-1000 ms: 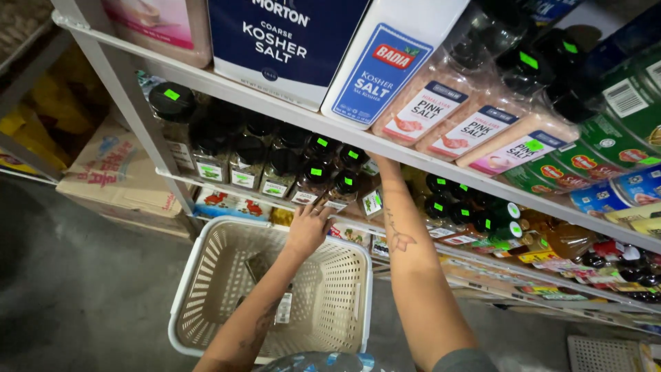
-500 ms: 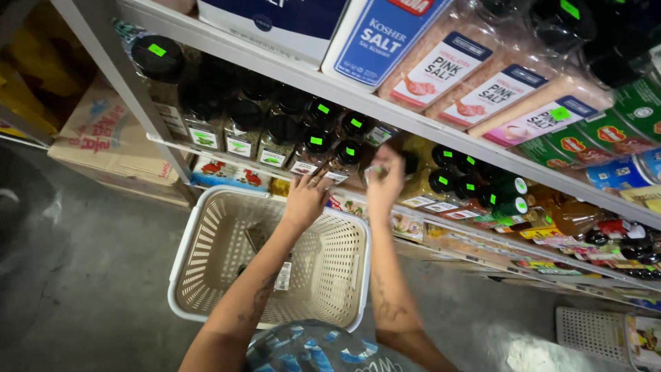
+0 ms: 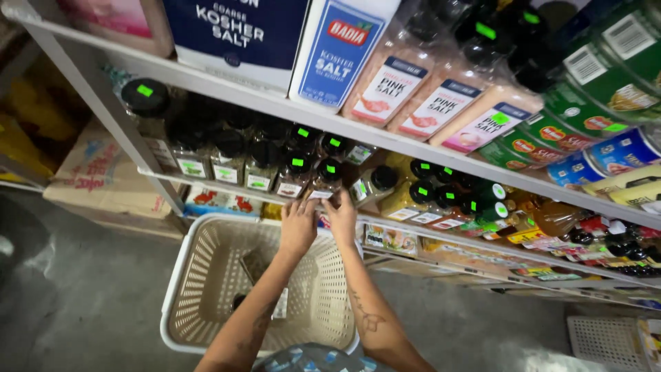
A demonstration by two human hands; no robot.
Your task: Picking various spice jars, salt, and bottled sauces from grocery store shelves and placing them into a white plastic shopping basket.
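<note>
Right hand [image 3: 342,217] lowered, beside left hand [image 3: 297,226]

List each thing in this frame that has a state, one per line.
Left hand: at the shelf edge, touching a spice jar.
Right hand: fingers on the same jar row.
Spice jars: upright, black lids on.
Basket: on the floor, nearly empty.

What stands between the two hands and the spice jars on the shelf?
Nothing visible does. The left hand and right hand already reach the front row of spice jars at the shelf edge.
</note>
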